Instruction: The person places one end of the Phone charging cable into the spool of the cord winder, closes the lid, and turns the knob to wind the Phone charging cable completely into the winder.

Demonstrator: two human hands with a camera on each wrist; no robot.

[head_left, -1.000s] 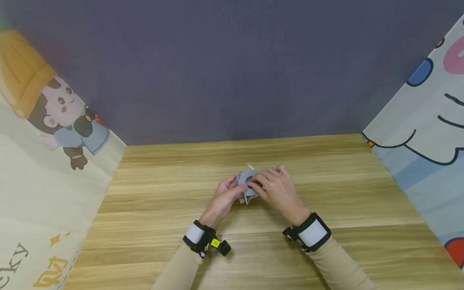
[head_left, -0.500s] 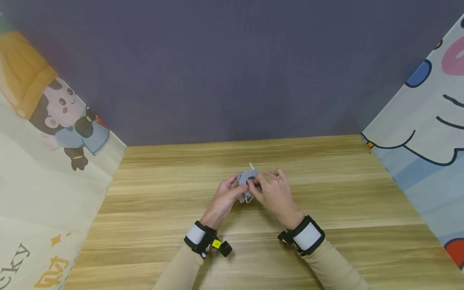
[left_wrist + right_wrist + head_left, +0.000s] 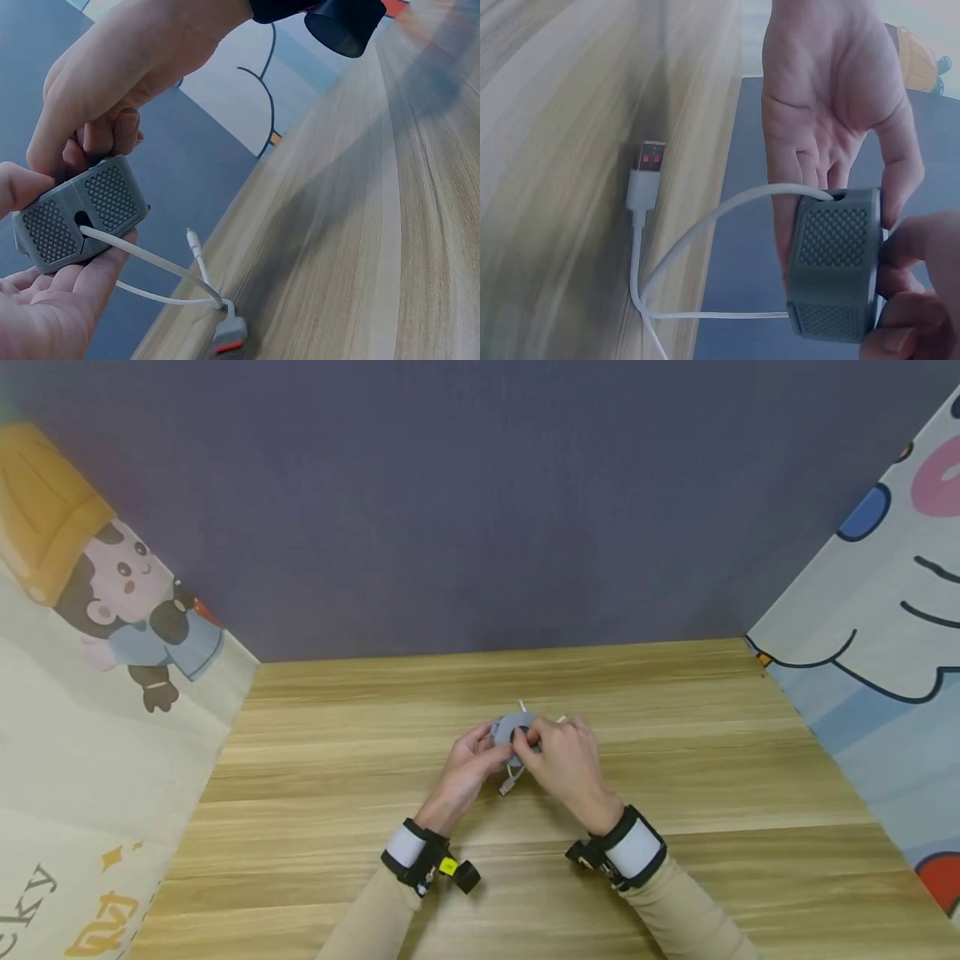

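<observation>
A round grey cable case (image 3: 513,727) with honeycomb-patterned sides is held above the wooden table (image 3: 675,760) between both hands. My left hand (image 3: 471,757) cups it from the left, thumb on its rim and fingers beneath, as the left wrist view shows on the case (image 3: 79,214). My right hand (image 3: 561,752) grips it from the right, with curled fingers (image 3: 907,300) on the case (image 3: 835,262). A white cable (image 3: 705,225) leaves a slot in the case's side. Its USB plug (image 3: 507,787) (image 3: 229,337) (image 3: 646,174) lies on the table. A thin second cable end (image 3: 194,246) sticks up.
Cartoon-printed panels stand at the left (image 3: 112,693) and right (image 3: 885,652) edges of the table, and a dark grey wall (image 3: 480,510) closes the back. Bare wood surrounds the hands on all sides.
My right hand has shifted slightly left and closer over the case. The USB plug end has dropped lower, toward the table in front of the hands. The left hand has barely moved.
</observation>
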